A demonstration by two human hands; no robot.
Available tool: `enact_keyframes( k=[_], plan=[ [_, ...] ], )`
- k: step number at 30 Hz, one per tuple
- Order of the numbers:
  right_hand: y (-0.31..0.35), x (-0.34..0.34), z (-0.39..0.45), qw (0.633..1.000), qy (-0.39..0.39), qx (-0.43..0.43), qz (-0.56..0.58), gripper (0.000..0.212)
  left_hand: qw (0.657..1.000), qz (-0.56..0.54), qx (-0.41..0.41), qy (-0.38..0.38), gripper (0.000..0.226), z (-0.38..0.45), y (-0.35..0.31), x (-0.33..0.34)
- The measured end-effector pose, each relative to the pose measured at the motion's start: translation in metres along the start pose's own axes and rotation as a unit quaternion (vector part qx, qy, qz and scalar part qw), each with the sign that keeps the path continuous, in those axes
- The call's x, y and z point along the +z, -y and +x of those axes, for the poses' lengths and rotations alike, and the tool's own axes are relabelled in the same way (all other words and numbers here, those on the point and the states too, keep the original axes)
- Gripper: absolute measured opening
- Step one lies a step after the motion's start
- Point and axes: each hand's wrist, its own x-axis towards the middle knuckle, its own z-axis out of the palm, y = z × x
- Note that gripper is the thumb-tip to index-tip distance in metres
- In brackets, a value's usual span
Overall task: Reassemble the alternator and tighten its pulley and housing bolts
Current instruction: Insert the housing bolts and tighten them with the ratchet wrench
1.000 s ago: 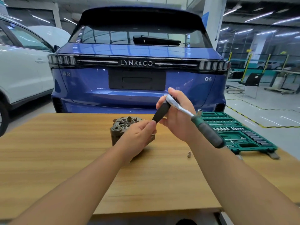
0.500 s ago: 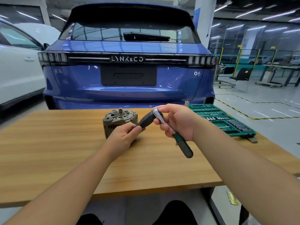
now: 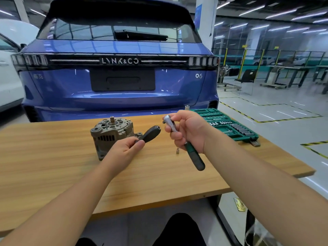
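From the head view, the alternator sits on the bench, shaft end up, to the left of and beyond both our hands; our left hand is the nearer one, just in front of its housing. The fingers of that hand are pinched shut on the lower end of a black driver handle, whose long axis runs up and to the right, its open socket end pointing at the ratchet. Our right hand is curled closed around the ratchet's shaft, chrome head up near the thumb, green grip hanging down toward us. The two tools are near but apart, so we judge the tool choice unsettled. A small socket stands on the bench between the hands, and the green socket case lies open to the right.
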Motion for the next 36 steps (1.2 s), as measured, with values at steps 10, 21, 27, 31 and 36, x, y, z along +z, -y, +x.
enact_keyframes(
  k=[10,21,27,31,36],
  plan=[
    [-0.008,-0.063,0.023,0.918,-0.283,-0.018,-0.277,0.051,0.992,-0.107,-0.056,-0.026,0.036,0.007,0.008,0.045],
    [-0.071,-0.128,0.064,0.610,-0.225,0.108,-0.752,0.036,0.978,-0.173,-0.111,-0.032,0.037,0.012,0.014,0.089],
    [-0.087,-0.154,0.081,0.565,-0.238,0.108,-0.783,0.039,0.977,-0.180,-0.113,-0.004,0.038,0.014,0.014,0.092],
    [-0.082,-0.155,0.081,0.581,-0.300,-0.001,-0.757,0.020,0.975,-0.185,-0.121,0.007,0.044,0.014,0.007,0.095],
    [-0.068,-0.080,0.060,0.916,-0.291,-0.135,-0.241,0.055,0.965,-0.215,-0.151,-0.010,0.037,0.018,-0.011,0.107]
  ],
)
